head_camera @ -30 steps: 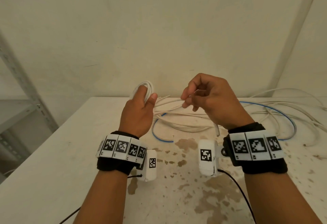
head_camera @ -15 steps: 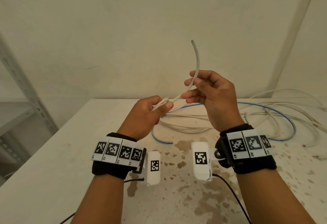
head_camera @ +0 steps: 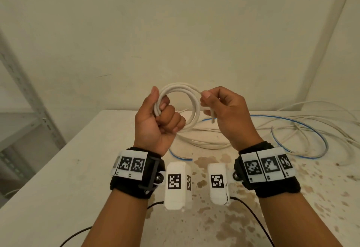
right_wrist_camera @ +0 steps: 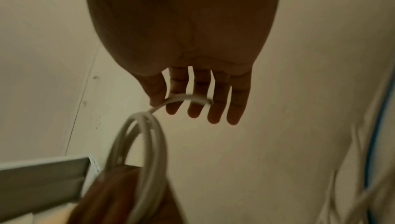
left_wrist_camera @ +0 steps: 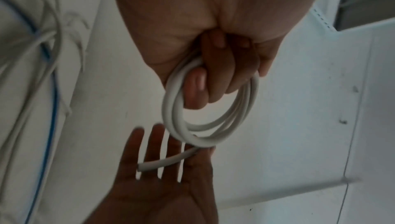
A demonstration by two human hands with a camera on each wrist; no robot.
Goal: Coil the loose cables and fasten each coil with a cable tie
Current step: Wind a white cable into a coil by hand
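Now that the upright cable end has been wound in, the left hand (head_camera: 158, 122) grips a finished coil (head_camera: 191, 108) while the right hand (head_camera: 227, 114) pinches its tail, ready for tying.

White coiled cable (head_camera: 191, 106) at centre, blue-striped white loose cables (head_camera: 303, 129) at 3 o'clock, off-white worktop (head_camera: 58, 188) with brown blotches at 6 o'clock, black wristbands (head_camera: 132, 184) bearing black-and-white square-patterned tags, pale grey shelf frame (head_camera: 23, 94) at 9 o'clock, cream wall (head_camera: 175, 32)
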